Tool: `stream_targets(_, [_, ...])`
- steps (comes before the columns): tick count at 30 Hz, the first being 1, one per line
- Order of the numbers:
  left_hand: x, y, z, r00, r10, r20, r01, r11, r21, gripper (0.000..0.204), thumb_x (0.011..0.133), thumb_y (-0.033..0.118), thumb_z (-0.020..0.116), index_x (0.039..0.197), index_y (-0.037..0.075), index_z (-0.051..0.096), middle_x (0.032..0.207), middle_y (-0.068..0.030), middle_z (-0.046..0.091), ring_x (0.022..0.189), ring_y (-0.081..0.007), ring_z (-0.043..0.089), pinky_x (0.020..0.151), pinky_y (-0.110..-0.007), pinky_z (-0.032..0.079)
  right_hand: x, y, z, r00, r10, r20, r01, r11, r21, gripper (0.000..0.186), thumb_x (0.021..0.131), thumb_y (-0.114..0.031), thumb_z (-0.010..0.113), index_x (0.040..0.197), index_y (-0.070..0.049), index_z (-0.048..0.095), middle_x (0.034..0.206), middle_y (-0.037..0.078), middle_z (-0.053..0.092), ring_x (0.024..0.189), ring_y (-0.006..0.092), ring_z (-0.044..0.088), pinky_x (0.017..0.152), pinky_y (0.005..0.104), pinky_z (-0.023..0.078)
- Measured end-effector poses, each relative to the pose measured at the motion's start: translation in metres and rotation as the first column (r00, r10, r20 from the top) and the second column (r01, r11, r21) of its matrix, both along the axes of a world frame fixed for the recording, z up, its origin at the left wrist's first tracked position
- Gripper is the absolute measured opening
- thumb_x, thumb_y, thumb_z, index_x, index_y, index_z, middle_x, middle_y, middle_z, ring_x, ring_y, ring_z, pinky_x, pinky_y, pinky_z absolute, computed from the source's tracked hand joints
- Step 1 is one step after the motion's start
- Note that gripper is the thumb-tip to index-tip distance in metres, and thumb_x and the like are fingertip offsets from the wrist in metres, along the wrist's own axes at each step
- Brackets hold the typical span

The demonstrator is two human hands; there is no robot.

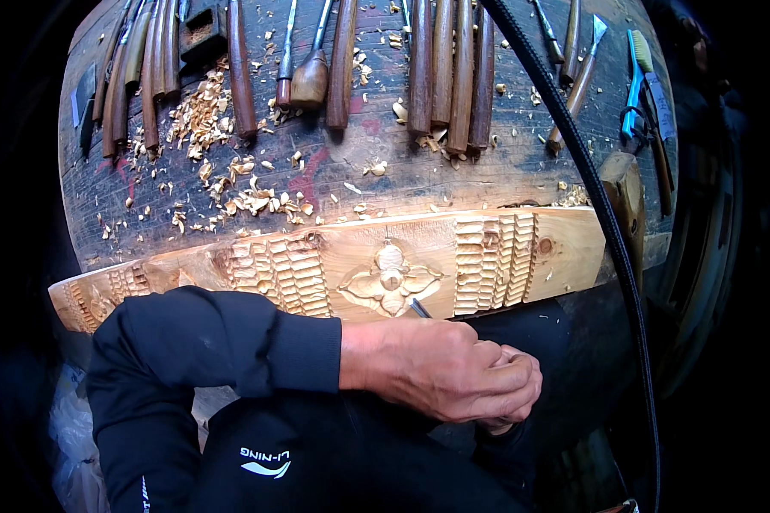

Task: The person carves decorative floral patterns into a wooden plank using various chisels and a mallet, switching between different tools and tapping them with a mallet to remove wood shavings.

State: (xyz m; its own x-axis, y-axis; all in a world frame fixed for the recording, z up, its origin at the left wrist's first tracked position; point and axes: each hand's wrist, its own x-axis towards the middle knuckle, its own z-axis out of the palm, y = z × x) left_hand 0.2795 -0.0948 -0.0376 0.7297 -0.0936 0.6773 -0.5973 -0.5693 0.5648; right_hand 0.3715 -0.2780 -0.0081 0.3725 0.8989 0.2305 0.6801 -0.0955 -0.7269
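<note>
Plank [391,279], chisels [340,73], shavings [201,115] on workbench [496,175]

2 hands [441,368], 1 board [569,248], 1 carved flower [391,280], 1 brush [636,81], 1 cable [542,79].

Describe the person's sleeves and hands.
The left hand and the mostly hidden right hand look ungloved. The left sleeve is dark and long, with a snug cuff and a white marking near the picture's lower edge; the right sleeve is dark too.

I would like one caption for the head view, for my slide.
Left hand beside a slim tool at a flower carved in a wooden board, pale shavings and wooden-handled tools beyond.
</note>
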Motion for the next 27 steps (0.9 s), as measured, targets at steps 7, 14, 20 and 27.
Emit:
stream_targets(7, [0.001, 0.005, 0.003, 0.998, 0.004, -0.063, -0.001, 0.999, 0.049, 0.047, 0.099, 0.023, 0.064, 0.139, -0.003, 0.064, 0.104, -0.0046, 0.064, 0.068, -0.0088, 0.057, 0.050, -0.023, 0.044, 0.001, 0.004, -0.004, 0.991, 0.019, 0.134, -0.020, 1.000, 0.009, 0.024, 0.086, -0.018, 0.088, 0.093, -0.002, 0.071, 0.078, 0.008, 0.064, 0.063, 0.0269, 0.065, 0.056, 0.0385, 0.049])
stream_targets(14, [-0.001, 0.010, 0.006, 0.989, -0.047, -0.141, 0.047, 0.999, -0.008, 0.062, 0.091, 0.031, 0.068, 0.142, -0.002, 0.055, 0.114, -0.0090, 0.060, 0.079, -0.0146, 0.067, 0.060, -0.027, 0.056, 0.006, -0.002, 0.014, 0.976, 0.074, 0.206, -0.041, 0.986, -0.159, 0.050, 0.075, -0.032, 0.098, 0.109, -0.004, 0.073, 0.094, 0.006, 0.068, 0.080, 0.0264, 0.071, 0.067, 0.0417, 0.054])
stream_targets(20, [0.003, 0.006, 0.002, 0.982, -0.120, -0.149, 0.102, 0.987, -0.122, 0.076, 0.083, 0.036, 0.078, 0.145, 0.000, 0.052, 0.118, -0.0093, 0.058, 0.081, -0.0161, 0.068, 0.061, -0.027, 0.057, 0.003, -0.006, 0.018, 0.978, 0.063, 0.200, -0.022, 0.979, -0.201, 0.056, 0.076, -0.034, 0.098, 0.118, -0.006, 0.072, 0.100, 0.008, 0.069, 0.084, 0.0276, 0.072, 0.067, 0.0408, 0.053])
stream_targets(27, [0.002, 0.011, 0.005, 0.980, -0.099, -0.173, 0.079, 0.990, -0.118, 0.057, 0.091, 0.034, 0.071, 0.137, 0.002, 0.064, 0.117, -0.0061, 0.066, 0.071, -0.0107, 0.064, 0.056, -0.024, 0.053, -0.003, -0.008, 0.010, 0.967, 0.040, 0.251, 0.019, 0.973, -0.228, 0.060, 0.083, -0.041, 0.094, 0.120, 0.000, 0.071, 0.099, 0.013, 0.069, 0.083, 0.0280, 0.071, 0.068, 0.0400, 0.054])
